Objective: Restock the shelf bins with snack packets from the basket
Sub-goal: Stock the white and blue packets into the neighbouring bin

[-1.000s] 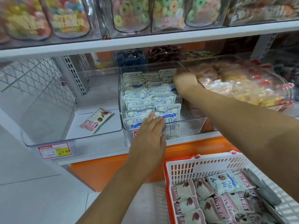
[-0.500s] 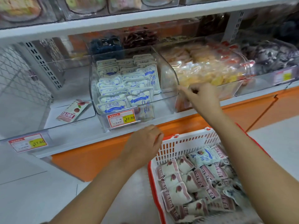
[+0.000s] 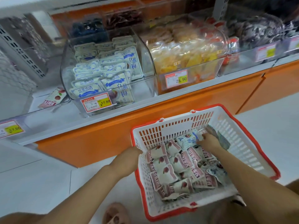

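Right hand (image 3: 210, 141) deep in basket (image 3: 252, 152), fingers curled, pinching edge of blue-white packet (image 3: 187, 139) atop pink packets (image 3: 163, 173). Left hand (image 3: 127, 157) against basket's left rim, fingers hidden, grip unclear. Part-filled clear bin (image 3: 145, 60) on shelf (image 3: 72, 122) above.

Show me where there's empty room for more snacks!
The left bin is nearly bare around its one red packet. The blue packets' bin has a gap along its right wall. The yellow snack bin is crammed.
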Action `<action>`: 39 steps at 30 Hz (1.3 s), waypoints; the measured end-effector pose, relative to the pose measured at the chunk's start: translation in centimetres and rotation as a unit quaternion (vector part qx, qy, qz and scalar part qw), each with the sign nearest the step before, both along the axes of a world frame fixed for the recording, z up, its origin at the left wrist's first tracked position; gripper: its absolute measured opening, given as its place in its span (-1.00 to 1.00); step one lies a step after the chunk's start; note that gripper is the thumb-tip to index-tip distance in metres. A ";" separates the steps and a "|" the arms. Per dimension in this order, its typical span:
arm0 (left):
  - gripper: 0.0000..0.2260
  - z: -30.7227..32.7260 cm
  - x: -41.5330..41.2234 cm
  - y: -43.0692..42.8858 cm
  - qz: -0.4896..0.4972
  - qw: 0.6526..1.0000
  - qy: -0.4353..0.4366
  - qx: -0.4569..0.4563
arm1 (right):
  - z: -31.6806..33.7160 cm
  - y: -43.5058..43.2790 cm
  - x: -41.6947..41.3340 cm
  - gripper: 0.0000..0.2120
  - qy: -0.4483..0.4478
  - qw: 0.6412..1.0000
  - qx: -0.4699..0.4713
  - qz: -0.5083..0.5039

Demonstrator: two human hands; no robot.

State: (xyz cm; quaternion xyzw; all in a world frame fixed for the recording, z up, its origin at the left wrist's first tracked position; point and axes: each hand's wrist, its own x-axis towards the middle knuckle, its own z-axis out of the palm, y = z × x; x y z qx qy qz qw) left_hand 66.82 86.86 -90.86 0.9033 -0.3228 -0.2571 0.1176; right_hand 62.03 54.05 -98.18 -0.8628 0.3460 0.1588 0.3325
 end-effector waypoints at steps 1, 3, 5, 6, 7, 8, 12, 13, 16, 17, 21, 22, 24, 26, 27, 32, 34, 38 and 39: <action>-0.66 0.0 -0.1 -0.1 -0.002 1.000 -0.005 -0.002 | -0.7 -0.1 0.1 -0.74 -0.003 1.000 0.010 -0.016; -0.62 -0.6 0.1 0.0 0.006 1.000 -0.004 0.001 | -2.0 -0.1 0.2 -0.64 0.002 0.999 0.026 -0.045; -0.63 -0.9 0.3 0.0 0.014 1.000 -0.003 0.018 | -3.0 0.0 0.5 -0.56 -0.008 0.996 0.049 -0.075; -0.65 -0.9 0.4 -0.1 0.024 0.999 -0.007 0.023 | -3.4 0.1 0.7 -0.49 -0.023 0.993 0.067 -0.098; -0.68 -0.8 0.5 -0.2 0.032 0.999 -0.015 0.031 | -3.7 0.4 0.9 -0.41 -0.041 0.988 0.083 -0.126; -0.69 -0.8 0.6 -0.3 0.034 0.999 -0.024 0.033 | -3.9 0.6 1.1 -0.35 -0.057 0.982 0.093 -0.153; -0.68 -0.4 1.1 -0.8 0.041 0.998 -0.018 0.046 | -4.2 1.5 1.9 -0.50 -0.080 0.975 0.074 -0.196; -0.67 -0.2 1.3 -1.0 0.044 0.998 -0.011 0.051 | -4.1 1.6 2.1 -0.54 -0.079 0.977 0.049 -0.189; -0.65 0.2 1.6 -1.3 0.047 0.997 0.000 0.058 | -4.0 1.8 2.7 -0.60 -0.091 0.978 0.017 -0.189; -0.64 0.3 1.7 -1.4 0.047 0.997 0.004 0.061 | -3.9 1.9 2.8 -0.63 -0.092 0.978 0.017 -0.186; -0.64 0.9 1.6 -1.3 0.040 0.996 0.001 0.073 | -2.7 3.2 3.3 -0.82 -0.073 0.988 0.045 -0.127; -0.64 1.1 1.7 -1.2 0.037 0.997 -0.007 0.072 | -1.9 3.7 3.6 -0.83 -0.063 0.992 0.048 -0.098; -0.66 1.7 1.9 -0.9 0.037 0.997 -0.027 0.065 | -0.4 4.6 4.1 -0.81 -0.042 0.999 0.014 -0.018; -0.67 2.7 2.5 -0.7 0.048 0.996 -0.060 0.039 | 1.6 5.4 4.8 -0.75 -0.045 0.997 -0.027 0.051; -0.68 3.5 2.8 -0.7 0.056 0.995 -0.082 0.016 | 2.9 5.6 5.1 -0.73 -0.057 0.995 -0.035 0.078; -0.70 9.8 2.6 -0.9 0.078 0.959 -0.238 -0.136 | 13.0 6.8 5.8 -0.76 -0.128 0.983 0.042 0.125; -0.70 12.0 2.5 -0.7 0.085 0.932 -0.285 -0.207 | 17.5 7.6 5.0 -0.84 -0.165 0.971 0.076 0.157; -0.65 14.1 3.6 0.0 0.103 0.894 -0.343 -0.271 | 25.2 9.2 3.3 -0.88 -0.303 0.925 0.151 0.171; -0.64 14.5 4.0 0.1 0.111 0.890 -0.346 -0.274 | 26.6 9.5 3.3 -0.87 -0.345 0.912 0.159 0.155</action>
